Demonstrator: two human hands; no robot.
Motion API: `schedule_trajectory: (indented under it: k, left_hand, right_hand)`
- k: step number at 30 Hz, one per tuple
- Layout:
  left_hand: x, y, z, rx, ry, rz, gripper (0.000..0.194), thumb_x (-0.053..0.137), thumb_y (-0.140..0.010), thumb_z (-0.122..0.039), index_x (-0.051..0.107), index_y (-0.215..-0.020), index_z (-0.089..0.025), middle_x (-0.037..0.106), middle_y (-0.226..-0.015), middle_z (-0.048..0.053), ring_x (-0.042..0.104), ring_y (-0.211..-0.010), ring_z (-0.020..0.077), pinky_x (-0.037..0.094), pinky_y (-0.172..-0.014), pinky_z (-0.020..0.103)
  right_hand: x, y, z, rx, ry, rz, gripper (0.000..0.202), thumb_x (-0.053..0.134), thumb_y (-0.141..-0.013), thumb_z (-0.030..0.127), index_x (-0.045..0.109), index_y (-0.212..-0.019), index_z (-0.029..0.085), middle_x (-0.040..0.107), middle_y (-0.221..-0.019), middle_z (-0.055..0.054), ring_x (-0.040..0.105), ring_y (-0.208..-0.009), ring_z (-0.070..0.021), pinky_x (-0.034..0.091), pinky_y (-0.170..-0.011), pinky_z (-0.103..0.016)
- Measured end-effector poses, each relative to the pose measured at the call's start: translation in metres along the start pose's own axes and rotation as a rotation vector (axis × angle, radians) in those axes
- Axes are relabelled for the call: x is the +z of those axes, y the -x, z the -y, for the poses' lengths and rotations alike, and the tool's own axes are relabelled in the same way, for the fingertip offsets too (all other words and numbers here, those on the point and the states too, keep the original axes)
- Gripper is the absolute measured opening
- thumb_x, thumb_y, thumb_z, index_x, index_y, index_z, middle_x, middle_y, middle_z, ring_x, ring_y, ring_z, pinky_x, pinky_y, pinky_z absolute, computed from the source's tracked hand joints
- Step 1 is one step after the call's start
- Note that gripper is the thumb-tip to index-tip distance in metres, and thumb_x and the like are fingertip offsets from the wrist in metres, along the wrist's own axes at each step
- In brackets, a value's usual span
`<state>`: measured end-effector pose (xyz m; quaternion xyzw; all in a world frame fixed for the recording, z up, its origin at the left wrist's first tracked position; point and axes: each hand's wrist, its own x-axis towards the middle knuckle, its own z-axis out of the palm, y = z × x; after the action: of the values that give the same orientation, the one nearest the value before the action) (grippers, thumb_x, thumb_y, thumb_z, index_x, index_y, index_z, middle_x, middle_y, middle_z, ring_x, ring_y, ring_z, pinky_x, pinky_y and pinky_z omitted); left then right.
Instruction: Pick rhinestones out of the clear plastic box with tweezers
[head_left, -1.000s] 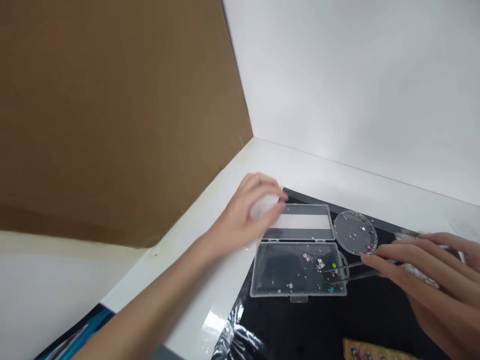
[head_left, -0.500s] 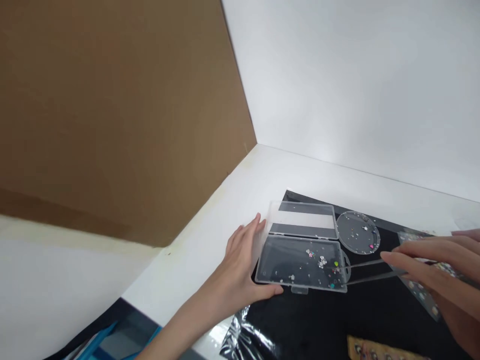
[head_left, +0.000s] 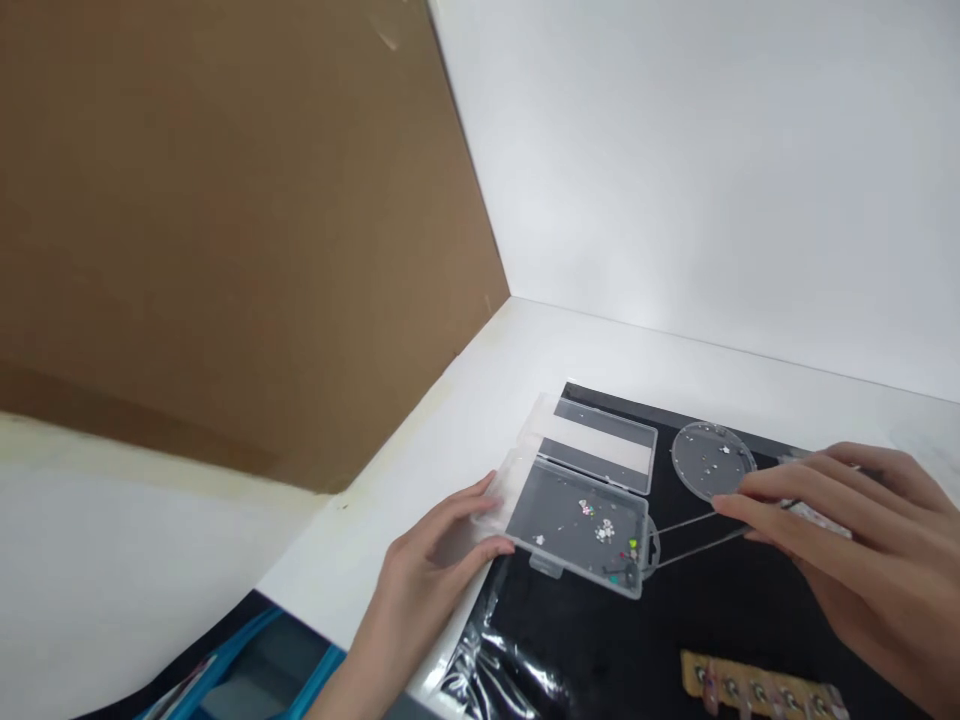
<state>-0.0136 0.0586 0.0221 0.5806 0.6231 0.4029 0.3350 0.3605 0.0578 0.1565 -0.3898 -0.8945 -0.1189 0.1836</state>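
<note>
Fingers of the left hand (head_left: 431, 560) now pinch the near-left corner of the clear plastic box (head_left: 574, 520), which has swung askew on the black mat (head_left: 735, 620). Right hand (head_left: 847, 540) grips tweezers (head_left: 694, 535), tips inside the box among the beads (head_left: 600, 522).

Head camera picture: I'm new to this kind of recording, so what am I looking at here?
The view comes from a camera worn on a person's head, looking down at their own two bare hands. The left hand grips the end of an open clear plastic case with tiny coloured gems in it. The right hand pinches tweezers whose tips reach into the case. All this lies on a black sheet on a white table, beside a round clear dish. A strip of nail tips lies nearer the person.
</note>
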Motion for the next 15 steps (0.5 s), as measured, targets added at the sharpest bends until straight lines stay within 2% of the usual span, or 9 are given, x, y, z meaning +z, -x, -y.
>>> schedule_trajectory:
  k: [2, 4, 8, 15]
  left_hand:
    - [-0.007, 0.007, 0.004, -0.109, 0.02, -0.082, 0.052, 0.089, -0.07, -0.082, 0.085, -0.096, -0.037, 0.08, -0.133, 0.003, 0.072, -0.135, 0.0428, 0.06, -0.114, 0.067]
    - [-0.017, 0.013, 0.008, -0.179, 0.042, -0.17, 0.049, 0.093, -0.068, -0.075, 0.083, -0.095, -0.036, 0.08, -0.134, 0.004, 0.07, -0.138, 0.0428, 0.062, -0.113, 0.064]
    - [-0.03, 0.017, 0.015, -0.24, 0.071, -0.318, 0.04, 0.092, -0.075, -0.059, 0.08, -0.105, -0.035, 0.078, -0.14, 0.003, 0.066, -0.144, 0.0384, 0.058, -0.122, 0.061]
    - [-0.026, 0.011, 0.013, -0.301, 0.071, -0.332, 0.047, 0.093, -0.074, -0.059, 0.079, -0.111, -0.035, 0.075, -0.146, 0.004, 0.067, -0.142, 0.0417, 0.056, -0.122, 0.067]
  right_hand:
    - [0.002, -0.006, 0.0, -0.08, 0.01, 0.022, 0.058, 0.042, -0.083, -0.007, 0.068, -0.123, 0.026, 0.077, -0.112, 0.003, 0.069, -0.097, -0.0134, 0.046, -0.1, -0.034]
    - [0.005, -0.013, 0.001, -0.104, 0.001, 0.029, 0.055, 0.043, -0.082, -0.007, 0.069, -0.118, 0.026, 0.077, -0.105, 0.005, 0.069, -0.091, -0.0122, 0.048, -0.093, -0.032]
    - [0.021, -0.018, 0.006, -0.047, -0.062, 0.003, 0.052, 0.044, -0.087, -0.009, 0.07, -0.114, 0.026, 0.076, -0.104, 0.007, 0.07, -0.091, -0.0117, 0.047, -0.101, -0.032]
    - [0.047, -0.018, 0.007, -0.068, -0.112, 0.017, 0.051, 0.043, -0.092, -0.009, 0.069, -0.116, 0.027, 0.076, -0.103, 0.007, 0.07, -0.091, -0.0113, 0.045, -0.104, -0.032]
